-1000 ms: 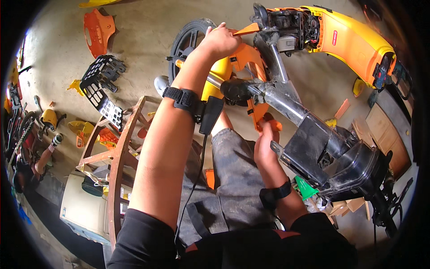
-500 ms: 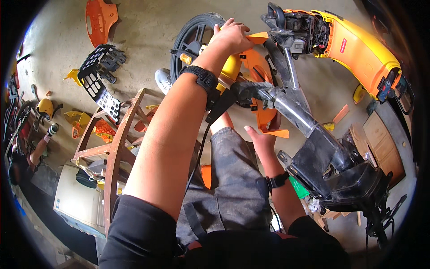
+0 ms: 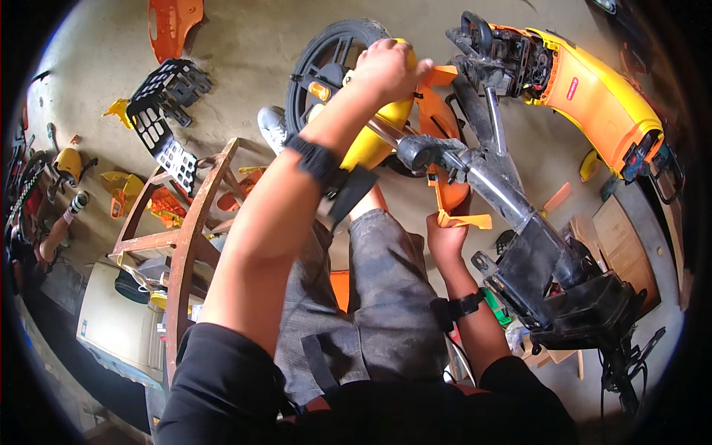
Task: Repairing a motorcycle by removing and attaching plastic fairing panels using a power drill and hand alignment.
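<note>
My left hand (image 3: 387,73) curls over the top of a yellow fender-like cover (image 3: 378,137), its thumb pointing toward an orange tab on the panel beside it. Below, my right hand (image 3: 447,239) is closed around the lower edge of a curved orange plastic panel (image 3: 439,122), under its projecting tab. Both pieces sit next to a black spoked wheel (image 3: 302,93) with a small amber reflector (image 3: 320,91). Close to the right of the panels runs a dirty metal frame tube (image 3: 498,194) of a partly stripped scooter. The fingertips of both hands are partly hidden.
A long orange and yellow body shell (image 3: 604,96) extends to the upper right. At left stand a wooden stool frame (image 3: 189,245) and a cream box (image 3: 122,322). A black perforated rack (image 3: 159,119) and another orange panel (image 3: 174,28) lie on the floor. Another person's leg (image 3: 55,241) shows far left.
My right hand has closed on the orange panel's lower edge; its thumb stuck up before. My left hand has shifted slightly, its thumb now spread. The panels have shifted a little.
</note>
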Tool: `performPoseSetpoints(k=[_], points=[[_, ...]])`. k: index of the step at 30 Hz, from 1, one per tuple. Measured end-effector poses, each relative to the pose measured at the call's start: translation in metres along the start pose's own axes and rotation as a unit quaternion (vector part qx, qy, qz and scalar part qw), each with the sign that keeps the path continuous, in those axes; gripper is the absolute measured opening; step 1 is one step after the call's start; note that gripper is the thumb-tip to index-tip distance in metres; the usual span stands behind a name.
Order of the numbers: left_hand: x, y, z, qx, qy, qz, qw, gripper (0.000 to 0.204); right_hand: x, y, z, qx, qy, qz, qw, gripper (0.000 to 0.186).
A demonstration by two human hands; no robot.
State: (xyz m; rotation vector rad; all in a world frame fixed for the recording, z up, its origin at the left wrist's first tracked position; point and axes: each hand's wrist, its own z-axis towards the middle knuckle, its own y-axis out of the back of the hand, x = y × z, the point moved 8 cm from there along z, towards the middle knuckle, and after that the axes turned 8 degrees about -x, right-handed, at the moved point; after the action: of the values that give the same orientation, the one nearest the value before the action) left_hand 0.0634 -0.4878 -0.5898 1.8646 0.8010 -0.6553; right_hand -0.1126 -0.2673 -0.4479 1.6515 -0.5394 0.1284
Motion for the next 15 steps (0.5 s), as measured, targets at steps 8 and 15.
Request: performPoseSetpoints(k=[8,15], points=[[-0.049,0.06,-0.101,-0.002,-0.018,-0.245,0.969,0.039,0.005,0.049,-0.037,0.07,-0.225,0.023,0.972,0.032],[-0.039,0.043,-0.098,0.002,-0.017,-0.19,0.982,0.041,0.038,0.067,-0.02,0.096,-0.2,-0.021,0.975,0.042]])
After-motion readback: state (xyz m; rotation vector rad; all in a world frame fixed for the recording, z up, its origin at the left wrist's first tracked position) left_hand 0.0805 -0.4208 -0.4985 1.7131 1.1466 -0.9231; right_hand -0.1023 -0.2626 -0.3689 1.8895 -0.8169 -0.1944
